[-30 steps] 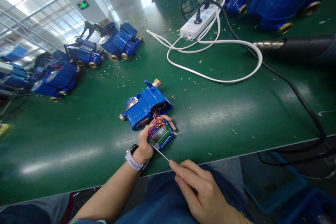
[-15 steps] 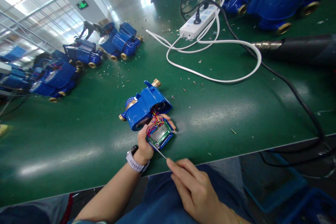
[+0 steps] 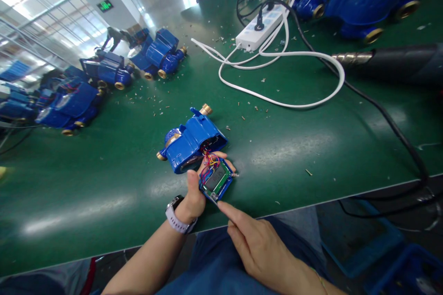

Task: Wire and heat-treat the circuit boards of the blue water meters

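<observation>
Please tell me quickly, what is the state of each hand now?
Left hand: holding the display board from below, thumb raised.
Right hand: index finger at the board's lower edge; its grip cannot be told.

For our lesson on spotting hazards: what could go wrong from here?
The wires join the board to the blue housing, so moving the board away might strain them.

The left hand has its thumb raised beside the board, which might slip if the right hand pushes at its near edge.

Loose bits lie on the table; one might catch in the exposed board.
</observation>
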### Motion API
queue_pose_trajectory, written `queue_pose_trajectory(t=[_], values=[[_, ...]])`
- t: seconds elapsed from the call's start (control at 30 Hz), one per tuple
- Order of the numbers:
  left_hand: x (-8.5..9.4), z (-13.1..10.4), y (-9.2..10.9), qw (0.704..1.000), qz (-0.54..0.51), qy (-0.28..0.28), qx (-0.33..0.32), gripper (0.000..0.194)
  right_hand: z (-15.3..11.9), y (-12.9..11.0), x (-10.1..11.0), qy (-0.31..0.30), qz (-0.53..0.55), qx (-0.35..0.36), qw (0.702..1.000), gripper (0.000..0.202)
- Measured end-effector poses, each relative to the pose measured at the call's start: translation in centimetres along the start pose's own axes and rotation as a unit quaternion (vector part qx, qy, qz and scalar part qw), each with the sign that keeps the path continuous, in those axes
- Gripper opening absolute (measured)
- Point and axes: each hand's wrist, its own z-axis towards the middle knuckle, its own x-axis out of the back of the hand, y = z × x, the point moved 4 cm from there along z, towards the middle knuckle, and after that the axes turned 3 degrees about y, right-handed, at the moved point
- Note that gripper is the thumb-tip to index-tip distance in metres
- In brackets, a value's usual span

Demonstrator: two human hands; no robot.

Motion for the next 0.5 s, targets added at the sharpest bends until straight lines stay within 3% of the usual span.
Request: queue_pose_trajectory(t=[0.1,0.27,0.5], values=[[1.1,-0.4,0.1,0.99,0.106,-0.094,-0.002,0.098,0.4,0.1,1.5,-0.059,0.036,-0.043,0.997,0.046],[2.0,0.1,1.6,0.95,0.195,-0.245,0.004,0.095,0.8,-0.2,3.5,-0.102,0.007,-0.052,0.993,0.045],[2.4,1.2,3.2,0.897,0.297,-0.328,-0.005,0.094,1.4,-0.5,4.2,-0.127,-0.062,-0.041,0.989,0.044]])
